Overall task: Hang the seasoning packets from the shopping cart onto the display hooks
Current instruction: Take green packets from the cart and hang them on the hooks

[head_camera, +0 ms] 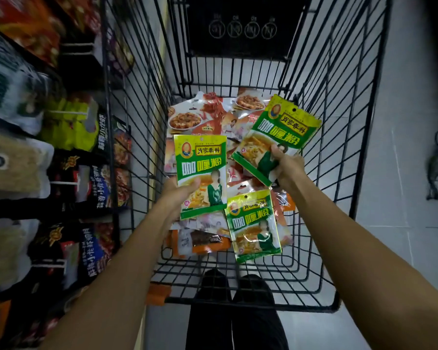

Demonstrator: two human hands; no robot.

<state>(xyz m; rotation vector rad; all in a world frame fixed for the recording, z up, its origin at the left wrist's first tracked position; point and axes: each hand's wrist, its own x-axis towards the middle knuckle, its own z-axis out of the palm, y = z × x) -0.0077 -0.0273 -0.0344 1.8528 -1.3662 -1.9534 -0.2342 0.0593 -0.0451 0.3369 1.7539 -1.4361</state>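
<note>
A black wire shopping cart [339, 173] stands beside shelves of snack bags [68, 188], its floor strewn with orange and white seasoning packets [200, 114]. The left hand [180, 195] grips one green and yellow packet [200, 170] by its lower edge, upright. The right hand [286, 165] pinches a second green packet [281, 130], tilted rightward. A third green packet [253, 223] lies on the pile between the arms.

3 green curry-powder packets: one in my left hand [180, 195], one in my right hand [286, 165], one loose [253, 223] in the cart [339, 173]. Orange-and-white packets [200, 114] underneath: overlapping, can't count. 1 cart.
</note>
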